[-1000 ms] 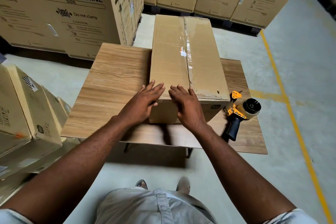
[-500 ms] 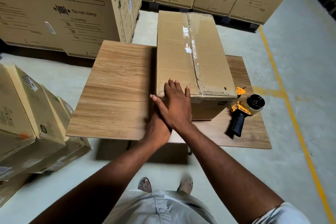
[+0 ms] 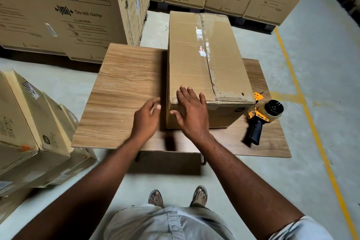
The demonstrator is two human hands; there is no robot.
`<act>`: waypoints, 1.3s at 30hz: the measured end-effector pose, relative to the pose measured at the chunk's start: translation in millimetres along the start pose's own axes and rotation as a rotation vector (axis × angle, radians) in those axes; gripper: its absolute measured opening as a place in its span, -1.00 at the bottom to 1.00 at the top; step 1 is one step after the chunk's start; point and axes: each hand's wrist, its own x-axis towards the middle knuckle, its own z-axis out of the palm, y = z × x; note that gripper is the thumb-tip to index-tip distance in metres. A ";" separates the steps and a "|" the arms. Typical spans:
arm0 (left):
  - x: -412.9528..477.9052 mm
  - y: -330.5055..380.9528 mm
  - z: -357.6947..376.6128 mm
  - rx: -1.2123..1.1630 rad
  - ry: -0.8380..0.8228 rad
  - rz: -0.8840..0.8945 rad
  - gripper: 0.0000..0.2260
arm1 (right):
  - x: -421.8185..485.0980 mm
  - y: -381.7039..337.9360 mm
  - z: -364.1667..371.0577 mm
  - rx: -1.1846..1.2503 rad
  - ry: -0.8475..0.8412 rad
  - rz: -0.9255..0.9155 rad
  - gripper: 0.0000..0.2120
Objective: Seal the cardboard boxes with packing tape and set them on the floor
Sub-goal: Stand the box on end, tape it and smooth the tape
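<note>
A long brown cardboard box [image 3: 196,60] lies on the wooden table [image 3: 120,91], a strip of clear tape running along its top seam. My right hand [image 3: 191,113] rests flat with spread fingers over the box's near left corner, touching its top edge and front face. Just left of the box hovers my left hand [image 3: 146,121], fingers apart, blurred and holding nothing. A yellow and black tape dispenser [image 3: 263,119] lies on the table to the right of the box, apart from both hands.
Several cardboard boxes [image 3: 33,128] are stacked on the floor at the left. Large washing machine cartons [image 3: 64,8] stand behind the table on pallets. A yellow line [image 3: 303,99] runs along the concrete floor on the right. My feet [image 3: 177,198] are just short of the table.
My left hand has come off the box's near end and moved out to the left of it. My right hand slid left to the box's near left corner. The box has not shifted noticeably.
</note>
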 end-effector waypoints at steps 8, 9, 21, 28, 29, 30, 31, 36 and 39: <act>60.2 47.5 19.5 -0.161 -0.166 -0.234 -0.42 | 2.2 -8.4 -6.8 0.057 -0.044 0.024 -0.27; 60.8 44.2 22.1 -0.206 -0.175 -0.271 -0.36 | 0.6 -4.2 -7.5 0.051 -0.064 0.006 -0.21; -12.3 51.5 32.5 -0.210 0.056 -0.300 -0.48 | -34.7 -4.1 -21.0 -0.046 -0.011 -0.154 -0.43; -64.2 75.7 47.2 0.187 0.170 -0.100 -0.33 | -64.2 33.7 -46.1 0.046 -0.026 -0.289 -0.64; -67.3 78.0 51.1 0.237 0.137 -0.050 -0.32 | -69.6 40.6 -50.4 0.073 -0.021 -0.291 -0.65; -69.5 79.7 55.5 0.281 0.098 -0.019 -0.32 | -75.1 49.4 -54.8 0.097 -0.016 -0.291 -0.66; -71.0 82.0 60.6 0.317 0.062 -0.005 -0.33 | -80.5 60.5 -59.5 0.108 -0.014 -0.295 -0.65; -69.5 84.7 80.1 0.517 -0.053 0.069 -0.40 | -95.0 136.0 -79.4 0.047 -0.093 -0.199 -0.37; -56.8 79.7 77.7 0.594 -0.052 0.110 -0.43 | -77.5 179.6 -86.4 0.015 -0.071 -0.038 -0.34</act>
